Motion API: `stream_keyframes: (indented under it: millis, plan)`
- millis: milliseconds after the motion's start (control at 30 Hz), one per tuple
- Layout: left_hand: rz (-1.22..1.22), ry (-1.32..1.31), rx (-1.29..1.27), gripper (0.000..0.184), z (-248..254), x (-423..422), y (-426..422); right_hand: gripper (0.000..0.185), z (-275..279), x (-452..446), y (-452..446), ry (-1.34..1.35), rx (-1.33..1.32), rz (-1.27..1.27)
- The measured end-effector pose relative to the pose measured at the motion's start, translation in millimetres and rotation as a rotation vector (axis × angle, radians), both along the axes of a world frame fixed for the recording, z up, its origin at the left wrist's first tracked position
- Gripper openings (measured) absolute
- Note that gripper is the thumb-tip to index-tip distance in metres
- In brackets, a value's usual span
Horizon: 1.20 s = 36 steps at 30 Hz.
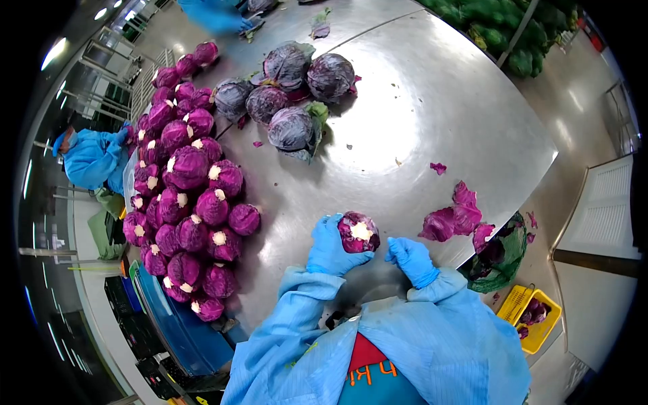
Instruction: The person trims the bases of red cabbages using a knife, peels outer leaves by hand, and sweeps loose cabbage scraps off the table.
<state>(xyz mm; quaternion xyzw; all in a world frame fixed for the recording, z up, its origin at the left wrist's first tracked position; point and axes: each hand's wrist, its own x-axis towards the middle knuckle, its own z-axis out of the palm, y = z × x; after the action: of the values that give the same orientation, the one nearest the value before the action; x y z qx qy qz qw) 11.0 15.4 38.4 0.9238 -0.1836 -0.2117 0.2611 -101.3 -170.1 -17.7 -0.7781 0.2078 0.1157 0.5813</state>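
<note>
My left hand (332, 248), in a blue glove, holds a small purple cabbage (358, 233) with its pale cut stem facing up, above the metal table. My right hand (410, 260), also gloved in blue, is just right of the cabbage, its fingers curled together; whatever they may hold is too small to make out. Loose purple leaves (440, 224) lie on the table beyond my right hand. To the left is a large pile of trimmed purple cabbages (187, 167). Several duller, untrimmed cabbages (290, 128) sit farther back.
A green net bag (514, 260) hangs by the table's right edge, near a yellow crate (542, 324) holding purple pieces. Blue bins (182, 331) stand at lower left. A person in blue (94, 158) is beyond the pile; another's blue sleeve (212, 15) shows at the top.
</note>
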Motion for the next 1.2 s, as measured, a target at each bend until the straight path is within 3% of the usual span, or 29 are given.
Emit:
stream_keyframes:
  millis: [100,167,267,600,800,1000,1200]
  plan:
    - [0.015,-0.216,-0.091,0.113,-21,-16,1,0.053,3,4,10,-0.162,-0.224,0.086]
    - [0.016,-0.174,-0.078,0.113,-26,-21,-5,0.054,1,9,12,-0.232,-0.401,0.095]
    - [0.043,-0.163,-0.053,0.113,-22,-23,-14,0.057,1,21,-3,-0.083,-0.351,0.211]
    - [0.079,-0.123,-0.025,0.114,-21,-21,-12,0.059,-18,27,-17,-0.093,-0.009,0.341]
    - [0.117,-0.131,0.011,0.114,-16,-20,-21,0.067,-17,49,-22,-0.021,-0.131,0.407]
    - [0.148,-0.107,0.040,0.114,-20,-18,-25,0.063,-2,60,-22,0.231,-0.017,0.391]
    - [0.153,-0.144,0.016,0.113,-23,-17,-24,0.064,-17,58,-14,-0.142,-0.591,0.331]
